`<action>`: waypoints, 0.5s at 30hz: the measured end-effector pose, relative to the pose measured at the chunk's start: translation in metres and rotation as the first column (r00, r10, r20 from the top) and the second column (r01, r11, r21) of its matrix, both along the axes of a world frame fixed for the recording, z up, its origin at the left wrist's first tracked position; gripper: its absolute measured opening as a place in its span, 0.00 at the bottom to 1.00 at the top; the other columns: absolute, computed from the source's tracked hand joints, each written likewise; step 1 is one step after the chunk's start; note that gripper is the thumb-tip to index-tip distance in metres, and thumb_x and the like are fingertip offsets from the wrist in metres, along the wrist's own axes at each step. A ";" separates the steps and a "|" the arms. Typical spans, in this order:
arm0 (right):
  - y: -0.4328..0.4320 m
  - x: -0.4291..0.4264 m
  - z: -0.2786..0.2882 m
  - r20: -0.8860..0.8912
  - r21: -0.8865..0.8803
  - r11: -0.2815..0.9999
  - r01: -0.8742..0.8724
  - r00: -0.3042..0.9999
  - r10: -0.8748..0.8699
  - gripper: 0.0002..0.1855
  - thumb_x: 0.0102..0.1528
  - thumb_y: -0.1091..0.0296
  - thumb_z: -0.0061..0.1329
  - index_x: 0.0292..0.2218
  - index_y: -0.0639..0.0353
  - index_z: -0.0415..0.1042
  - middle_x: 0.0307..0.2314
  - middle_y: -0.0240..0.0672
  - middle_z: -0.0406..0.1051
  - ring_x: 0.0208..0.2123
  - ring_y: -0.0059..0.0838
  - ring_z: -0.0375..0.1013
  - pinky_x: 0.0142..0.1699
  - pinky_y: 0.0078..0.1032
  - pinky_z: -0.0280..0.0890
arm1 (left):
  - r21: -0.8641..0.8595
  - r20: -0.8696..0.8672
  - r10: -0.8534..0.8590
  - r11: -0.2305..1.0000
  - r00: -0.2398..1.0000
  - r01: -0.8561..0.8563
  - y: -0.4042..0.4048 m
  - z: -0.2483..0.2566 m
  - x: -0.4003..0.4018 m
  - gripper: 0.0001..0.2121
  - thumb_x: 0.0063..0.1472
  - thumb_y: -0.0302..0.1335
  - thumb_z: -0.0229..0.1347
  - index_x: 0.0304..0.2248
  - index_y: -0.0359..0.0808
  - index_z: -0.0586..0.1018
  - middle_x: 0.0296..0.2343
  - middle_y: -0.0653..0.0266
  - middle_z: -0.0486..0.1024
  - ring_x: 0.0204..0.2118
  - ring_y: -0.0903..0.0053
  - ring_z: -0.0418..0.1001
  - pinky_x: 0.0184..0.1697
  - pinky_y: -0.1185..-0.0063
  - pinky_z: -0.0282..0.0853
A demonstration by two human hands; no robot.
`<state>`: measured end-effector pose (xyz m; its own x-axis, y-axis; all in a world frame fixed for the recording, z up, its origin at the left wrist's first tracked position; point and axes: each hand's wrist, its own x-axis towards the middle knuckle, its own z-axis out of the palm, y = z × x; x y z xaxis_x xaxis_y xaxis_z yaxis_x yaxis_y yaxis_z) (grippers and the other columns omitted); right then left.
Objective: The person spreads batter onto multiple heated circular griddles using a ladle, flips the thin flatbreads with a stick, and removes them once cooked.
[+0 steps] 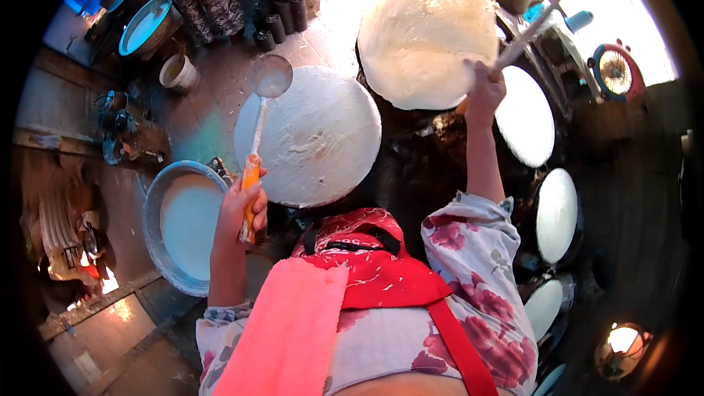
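Observation:
My left hand [250, 206] grips the orange handle of a metal ladle [271, 76], whose round bowl overlaps the far left edge of a round white sheet [313, 143]. Below and left of that hand stands a large basin of white liquid [192, 220]. Upper right, my right hand [484, 91] is closed on a long rod [531, 27] that slants up to the right. Beside this hand lies a large thin cream-coloured sheet [429, 38], raised in places; what bears it is mostly hidden. The rod's lower end cannot be made out.
Several round pans with white surfaces [557, 214] line the right side. A small fan [614, 71] stands upper right. At the upper left are a person in patterned trousers [214, 5], a white bucket [180, 73], another basin [146, 25] and several dark cylinders [276, 27].

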<state>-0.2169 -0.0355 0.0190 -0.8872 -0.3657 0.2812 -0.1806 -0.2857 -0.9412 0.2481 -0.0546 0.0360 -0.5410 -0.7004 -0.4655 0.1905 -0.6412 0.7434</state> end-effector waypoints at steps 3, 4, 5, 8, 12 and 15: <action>0.079 0.015 0.025 0.089 -0.118 0.987 0.109 0.991 -0.099 0.04 0.51 0.74 0.49 0.27 0.64 0.69 0.26 0.37 0.74 0.23 0.19 0.69 0.31 0.16 0.65 | -0.004 0.009 -0.117 0.993 0.993 0.117 -0.016 0.009 -0.007 0.15 0.62 0.29 0.46 0.47 0.35 0.64 0.15 0.70 0.61 0.09 0.86 0.59 0.12 0.86 0.56; 0.110 0.020 0.032 0.136 -0.099 0.986 0.135 0.983 -0.121 0.05 0.51 0.74 0.49 0.30 0.66 0.69 0.26 0.37 0.73 0.24 0.20 0.70 0.33 0.17 0.65 | 0.000 0.006 -0.162 0.987 0.987 0.162 -0.020 0.006 -0.012 0.15 0.62 0.29 0.46 0.47 0.35 0.64 0.15 0.70 0.61 0.09 0.85 0.59 0.12 0.86 0.56; 0.142 0.024 0.039 0.182 -0.084 0.982 0.167 0.972 -0.149 0.07 0.51 0.74 0.49 0.32 0.67 0.70 0.27 0.37 0.73 0.25 0.21 0.71 0.35 0.18 0.66 | 0.003 0.003 -0.214 0.977 0.977 0.214 -0.024 0.006 -0.020 0.15 0.62 0.29 0.47 0.47 0.35 0.64 0.15 0.70 0.61 0.09 0.85 0.59 0.12 0.86 0.55; 0.254 0.045 0.044 0.191 0.116 0.949 0.293 0.931 -0.311 0.15 0.50 0.70 0.50 0.38 0.71 0.70 0.29 0.37 0.72 0.28 0.23 0.71 0.37 0.17 0.65 | 0.027 -0.038 -0.400 0.916 0.916 0.401 -0.025 -0.002 -0.051 0.15 0.62 0.28 0.45 0.48 0.34 0.64 0.15 0.70 0.60 0.09 0.85 0.58 0.12 0.85 0.54; 0.421 0.083 0.051 0.124 0.438 0.817 0.374 0.875 -0.467 0.18 0.50 0.68 0.50 0.39 0.74 0.69 0.29 0.34 0.72 0.27 0.20 0.70 0.34 0.18 0.65 | 0.099 -0.081 -0.644 0.754 0.761 0.649 0.001 -0.017 -0.106 0.16 0.62 0.28 0.45 0.48 0.33 0.64 0.16 0.70 0.60 0.10 0.85 0.58 0.13 0.85 0.53; 0.528 0.144 0.065 0.060 0.616 0.630 0.473 0.768 -0.637 0.15 0.50 0.66 0.51 0.37 0.69 0.70 0.25 0.30 0.70 0.25 0.18 0.68 0.30 0.17 0.64 | 0.205 -0.157 -0.794 0.555 0.587 0.806 -0.002 -0.036 -0.147 0.16 0.62 0.29 0.45 0.48 0.34 0.65 0.16 0.71 0.60 0.10 0.85 0.58 0.13 0.86 0.53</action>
<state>-0.0730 0.4923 0.0843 -0.9760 0.2098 -0.0580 0.1311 0.3537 -0.9261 0.1008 -0.0562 -0.0001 -0.8466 0.1559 -0.5089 -0.4617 -0.6907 0.5565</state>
